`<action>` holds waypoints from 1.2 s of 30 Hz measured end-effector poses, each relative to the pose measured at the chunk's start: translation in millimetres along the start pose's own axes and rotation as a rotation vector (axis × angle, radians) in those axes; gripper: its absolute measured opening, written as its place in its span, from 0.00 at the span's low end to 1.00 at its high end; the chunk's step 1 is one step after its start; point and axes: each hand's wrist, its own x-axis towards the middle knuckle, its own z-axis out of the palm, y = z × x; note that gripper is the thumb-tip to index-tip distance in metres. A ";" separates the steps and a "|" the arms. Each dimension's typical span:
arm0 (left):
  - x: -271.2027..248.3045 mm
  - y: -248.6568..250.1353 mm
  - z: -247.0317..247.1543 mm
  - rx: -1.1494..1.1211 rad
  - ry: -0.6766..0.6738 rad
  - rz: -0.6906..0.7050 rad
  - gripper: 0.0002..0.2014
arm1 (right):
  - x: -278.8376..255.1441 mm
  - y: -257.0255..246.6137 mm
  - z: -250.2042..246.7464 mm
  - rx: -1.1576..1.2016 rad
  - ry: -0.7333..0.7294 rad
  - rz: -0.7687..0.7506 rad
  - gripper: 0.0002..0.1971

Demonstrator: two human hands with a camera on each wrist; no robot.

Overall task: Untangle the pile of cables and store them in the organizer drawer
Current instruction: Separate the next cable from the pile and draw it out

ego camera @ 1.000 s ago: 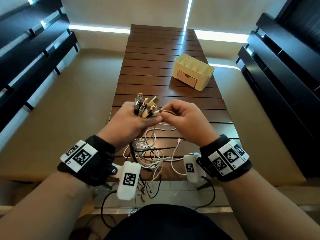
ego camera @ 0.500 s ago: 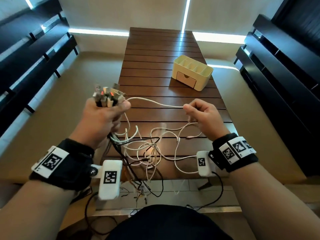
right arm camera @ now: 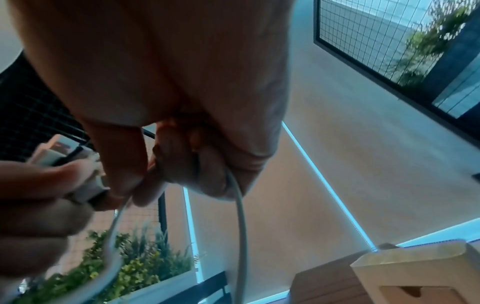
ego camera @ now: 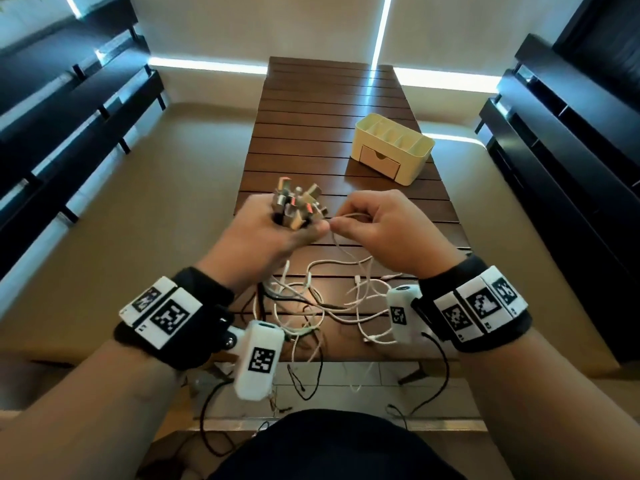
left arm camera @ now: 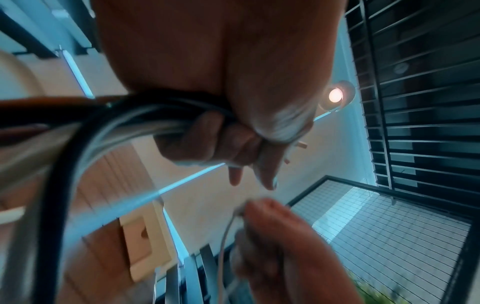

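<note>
My left hand [ego camera: 273, 230] grips a bunch of cable plugs [ego camera: 297, 205] that stick up out of the fist above the wooden table [ego camera: 329, 109]. The left wrist view shows its fingers [left arm camera: 207, 144] curled round black and white cables [left arm camera: 145, 115]. Close to its right, my right hand [ego camera: 367, 223] pinches a thin white cable [ego camera: 341, 237] in a loop; in the right wrist view that cable [right arm camera: 240, 226] hangs down from the curled fingers [right arm camera: 192, 164]. Tangled white and black cables [ego camera: 311, 303] trail below both hands onto the table. The cream organizer [ego camera: 393, 147] stands farther back right, its drawer [ego camera: 380, 161] closed.
Dark shelving [ego camera: 69, 109] runs along the left and dark furniture [ego camera: 571, 143] along the right. Some cable ends [ego camera: 304, 382] hang over the table's near edge. The far half of the table is bare wood.
Both hands have come back together at the centre after spreading apart; the left hand with the plugs moved right, and the right hand now pinches the white cable next to it.
</note>
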 end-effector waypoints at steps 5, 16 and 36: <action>2.5 -1.8 13.7 -0.063 -0.055 0.014 0.09 | -3.1 -2.9 2.0 0.072 0.037 -0.009 0.08; 7.8 -9.3 -11.0 0.006 0.181 0.038 0.12 | -22.9 13.7 -15.9 0.197 0.050 0.151 0.08; 13.7 -36.6 -10.1 -0.078 0.021 -0.229 0.12 | -63.6 -9.5 29.6 0.524 -0.252 0.566 0.03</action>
